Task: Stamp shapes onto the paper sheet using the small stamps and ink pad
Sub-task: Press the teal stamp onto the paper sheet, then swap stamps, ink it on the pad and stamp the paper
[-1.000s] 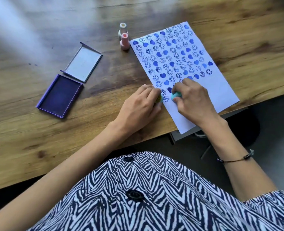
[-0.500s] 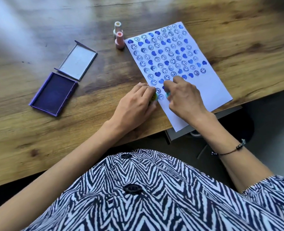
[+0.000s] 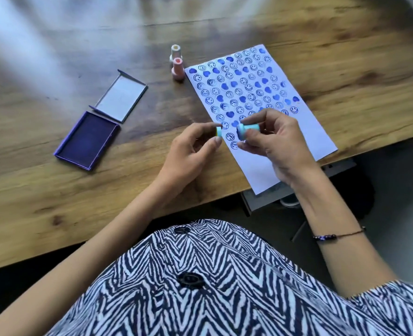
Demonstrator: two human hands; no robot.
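Head view: the right hand (image 3: 277, 144) pinches a turquoise stamp (image 3: 248, 129) on its side, lifted above the paper sheet (image 3: 295, 132), which overhangs the desk's (image 3: 55, 202) near edge. The left hand (image 3: 191, 151) grips a smaller stamp (image 3: 218, 131) between thumb and forefinger, possibly yellow-bodied; blur hides it. The open ink pad (image 3: 88, 140) lies toward the desk's left side, and two upright stamps (image 3: 177, 65) stand just beside the sheet's far left corner.
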